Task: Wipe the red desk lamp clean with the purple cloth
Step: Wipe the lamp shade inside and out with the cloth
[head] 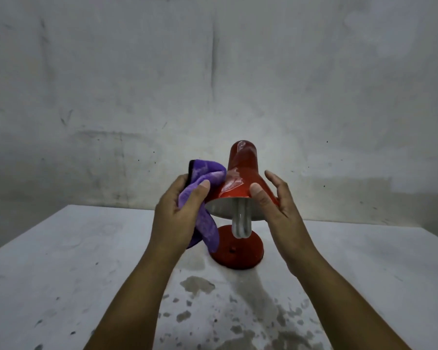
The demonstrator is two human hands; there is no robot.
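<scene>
Grey, water-blotched tabletop (86, 261) fills the lower frame, its damp patches darkest at bottom centre. Above them, at mid-frame, the left hand (180, 210) is closed around a bunched purple cloth (205, 178), thumb on top, pressing the wad against the left flank of the red shade (240, 170); a loose tail of cloth hangs down toward the round red base (238, 253). The right hand (276, 198) is spread half open, thumb on the shade's lower rim and fingers curved behind it, steadying the red desk lamp without clamping it. The bare bulb (242, 223) pokes out of the shade's mouth toward the camera.

The glossy shade looks stiff, light and rather slick, so the rim seems the best hold; the bulb is likely fragile and best kept clear. The cloth is soft and will mould to the cone. Behind stands a stained grey wall (213, 72).
</scene>
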